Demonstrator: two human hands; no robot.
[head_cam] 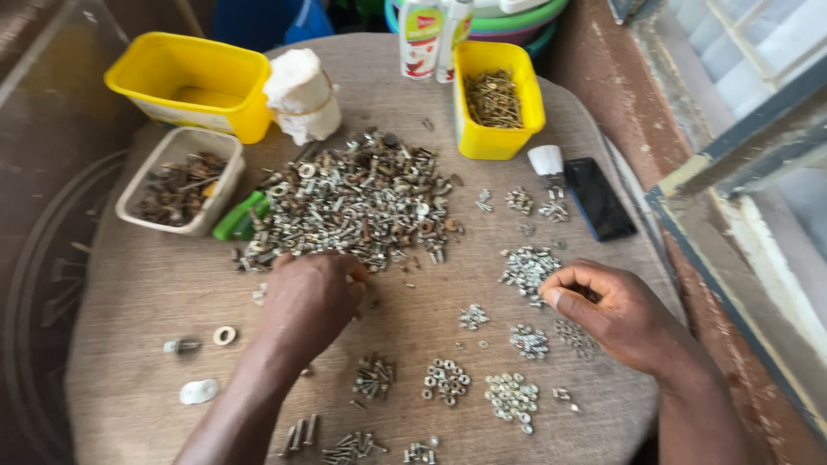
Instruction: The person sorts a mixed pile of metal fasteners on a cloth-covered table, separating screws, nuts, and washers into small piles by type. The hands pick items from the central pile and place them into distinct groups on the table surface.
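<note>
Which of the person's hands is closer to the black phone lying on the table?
Right. The right hand lies just below the black phone, a little apart. The left hand is far across the table, at the big pile of screws.

Dull, partly rusty metal screws (362, 198) lie on a rough woven surface (146, 284); the tubs (194, 82) are glossy yellow plastic.

At the table's far edge stand a large yellow tub (194, 82), a white cloth bundle (301, 95) and two plastic bottles (435, 39), with a black phone (599, 198) lying flat near the window frame (741, 164).
</note>
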